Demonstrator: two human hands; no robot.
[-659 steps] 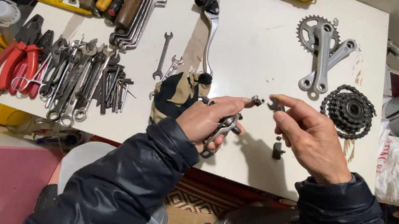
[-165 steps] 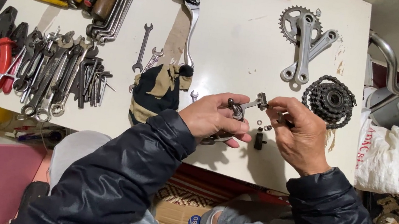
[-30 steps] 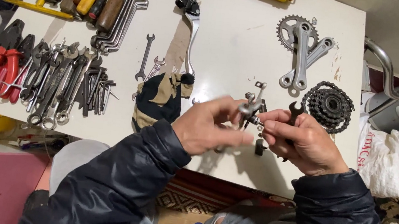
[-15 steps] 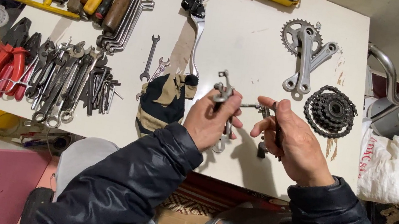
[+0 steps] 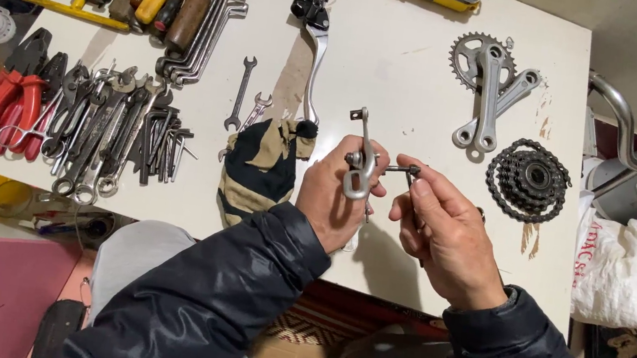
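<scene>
Upright, brake arm (image 5: pixel 359 160), bolt (image 5: pixel 400 168) sideways

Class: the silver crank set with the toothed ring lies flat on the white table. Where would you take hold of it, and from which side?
Probably grip the crank set by its arm ends, coming from above on the side near the person. The arms lie flat and smooth, pointing away from the toothed ring, so fingers stay off the teeth. The chain cluster lies just beside them.
</scene>
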